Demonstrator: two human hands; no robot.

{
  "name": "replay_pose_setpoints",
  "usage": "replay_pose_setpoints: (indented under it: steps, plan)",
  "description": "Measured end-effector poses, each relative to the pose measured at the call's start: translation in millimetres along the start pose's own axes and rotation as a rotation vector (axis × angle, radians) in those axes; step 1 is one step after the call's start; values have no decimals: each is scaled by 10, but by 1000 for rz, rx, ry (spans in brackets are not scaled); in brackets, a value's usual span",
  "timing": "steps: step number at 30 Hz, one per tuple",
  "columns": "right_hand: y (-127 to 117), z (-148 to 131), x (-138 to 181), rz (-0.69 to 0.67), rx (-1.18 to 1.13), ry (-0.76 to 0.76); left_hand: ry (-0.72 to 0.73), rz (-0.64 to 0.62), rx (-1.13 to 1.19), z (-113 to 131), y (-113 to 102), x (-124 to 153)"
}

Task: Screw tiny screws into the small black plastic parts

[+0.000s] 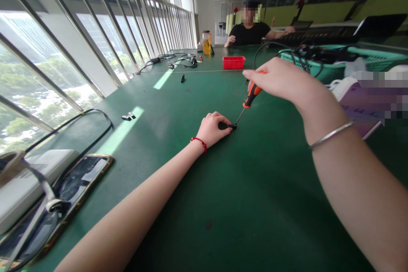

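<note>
I list from the work outward, as my head view shows it.

Item: small dark black piece (225, 126), rounded at one end, resting low at the counter surface, ahead of me near mid-view. My left grip (214, 127) is closed over it, fingertips and thumb pinching it.

Item: screwdriver (253, 94) with orange-and-black handle and thin metal shaft, slanting down to the left. My right grip (278, 77) is wrapped around the upper handle; the tip appears to meet the piece's right end.

Worn: red cord bracelet (200, 143), left wrist; silver metal bangle (331, 135), right wrist.

Support: dark green counter (255, 178).

Beyond the hands: small black part (182, 78); red rectangular plastic tray (233, 64); dark-lidded jar of amber liquid (207, 44); tangled black cables (191, 61).

Left side: a few small black-and-silver pieces (128, 117); gold-edged phone-like slab (95, 168) beside a white box (38, 174), a strap lying across them.

Right side: teal plastic basket (376, 60) carrying dark cables.

Far end: a person in a black top (250, 34), facing me.
</note>
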State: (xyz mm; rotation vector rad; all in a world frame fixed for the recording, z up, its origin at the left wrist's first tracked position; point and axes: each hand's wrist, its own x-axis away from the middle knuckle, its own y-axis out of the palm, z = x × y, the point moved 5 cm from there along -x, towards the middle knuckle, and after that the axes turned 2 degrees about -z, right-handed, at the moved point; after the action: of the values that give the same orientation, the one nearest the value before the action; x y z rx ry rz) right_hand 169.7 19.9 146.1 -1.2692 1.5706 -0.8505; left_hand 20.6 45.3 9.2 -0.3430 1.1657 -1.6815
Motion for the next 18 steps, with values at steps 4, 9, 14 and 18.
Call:
replay_pose_setpoints:
  steps: [4, 9, 14, 18]
  plan:
    - [-14, -28, -2, 26, -32, -69, -3, 2, 3, -1, -2, 1]
    - [23, -22, 7, -30, -48, -11, -2, 0, 0, -3, 2, -4]
    - [51, -3, -22, -75, -19, -23, -2, 1, -4, -7, 6, -6]
    - [46, -1, -41, -57, -34, -31, 1, 1, -8, -7, 5, -4]
